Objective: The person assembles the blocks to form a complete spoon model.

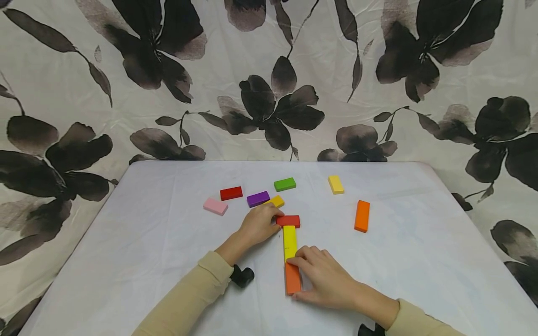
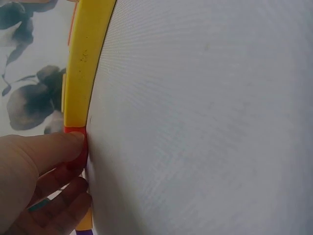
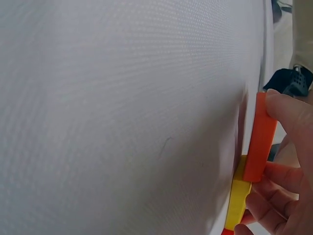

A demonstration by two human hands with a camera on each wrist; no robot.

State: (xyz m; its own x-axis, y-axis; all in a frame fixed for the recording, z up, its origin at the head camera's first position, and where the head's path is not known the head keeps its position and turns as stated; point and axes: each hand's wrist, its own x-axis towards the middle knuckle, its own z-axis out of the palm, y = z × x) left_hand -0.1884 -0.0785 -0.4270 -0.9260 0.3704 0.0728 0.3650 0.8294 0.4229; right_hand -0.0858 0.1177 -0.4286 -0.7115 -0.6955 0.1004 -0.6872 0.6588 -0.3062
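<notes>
My left hand (image 1: 259, 225) pinches the left end of a red block (image 1: 291, 221) lying crosswise on the table. Below it a long yellow block (image 1: 290, 240) runs lengthwise, its far end against the red one, making a T. My right hand (image 1: 329, 279) holds an orange block (image 1: 293, 281) between thumb and fingers, in line with the yellow block's near end. In the right wrist view the orange block (image 3: 260, 139) overlaps the yellow block's (image 3: 237, 198) end; whether it rests on the table I cannot tell. The left thumb covers part of the red block (image 2: 78, 164) in the left wrist view.
Beyond my left hand lie a pink block (image 1: 215, 206), a second red block (image 1: 231, 193), a purple block (image 1: 258, 199), a short yellow-orange block (image 1: 276, 201) and a green block (image 1: 285, 184). Farther right are a pale yellow block (image 1: 336, 185) and another orange block (image 1: 362, 216).
</notes>
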